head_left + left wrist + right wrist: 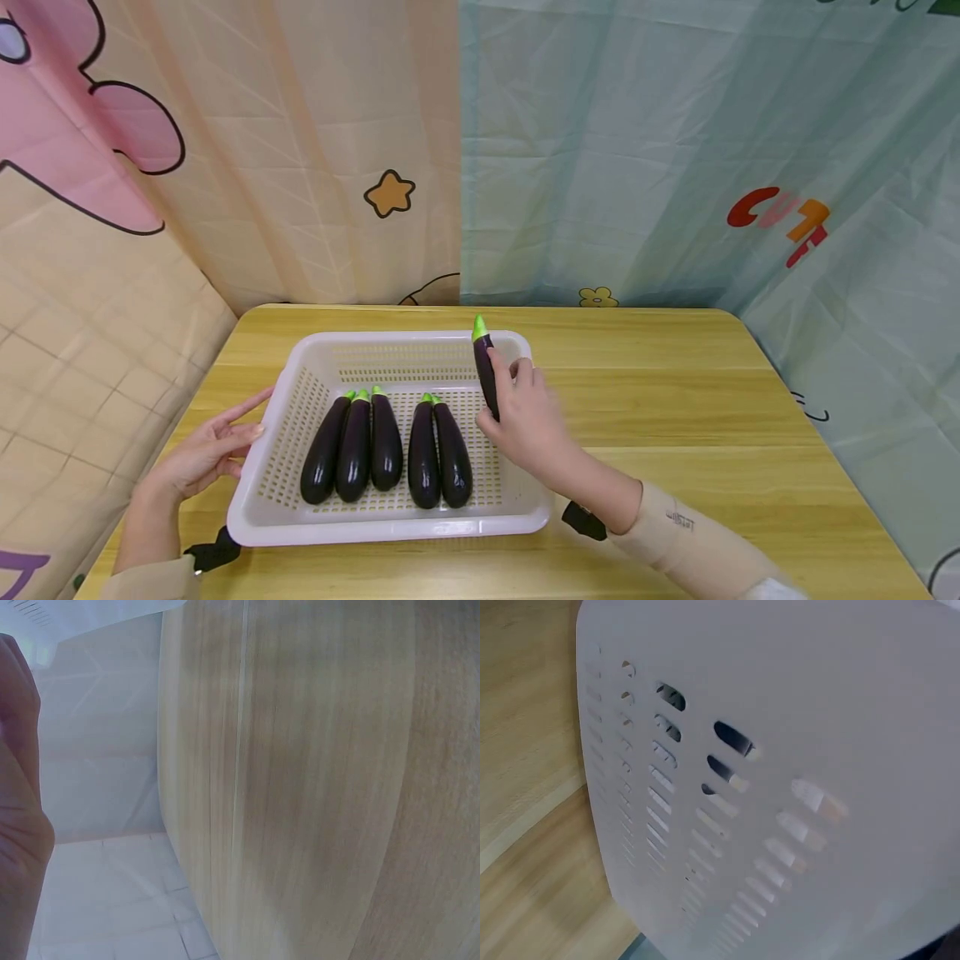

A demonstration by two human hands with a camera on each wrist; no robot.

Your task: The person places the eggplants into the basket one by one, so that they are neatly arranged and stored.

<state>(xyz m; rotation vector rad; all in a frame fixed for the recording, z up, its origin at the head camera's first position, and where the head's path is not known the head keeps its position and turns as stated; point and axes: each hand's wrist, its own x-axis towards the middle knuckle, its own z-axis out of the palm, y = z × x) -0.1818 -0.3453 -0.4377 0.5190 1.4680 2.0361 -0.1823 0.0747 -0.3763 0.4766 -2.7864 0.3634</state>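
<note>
The right hand [528,417] hides the held eggplant's [486,367] lower half.

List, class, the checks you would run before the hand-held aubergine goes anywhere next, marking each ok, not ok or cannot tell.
1. Right hand grips the sixth dark purple aubergine with the green cap: ok.
2. Aubergine held upright, cap up, above the right rim of the white perforated plastic basket: ok.
3. Free floor space right of the five aubergines lying in the basket: ok.
4. Left hand, fingers straight, steadies the basket's left side: ok.
5. Basket flat on the light wooden table: ok.
6. Firmness of the grip: cannot tell.
</note>
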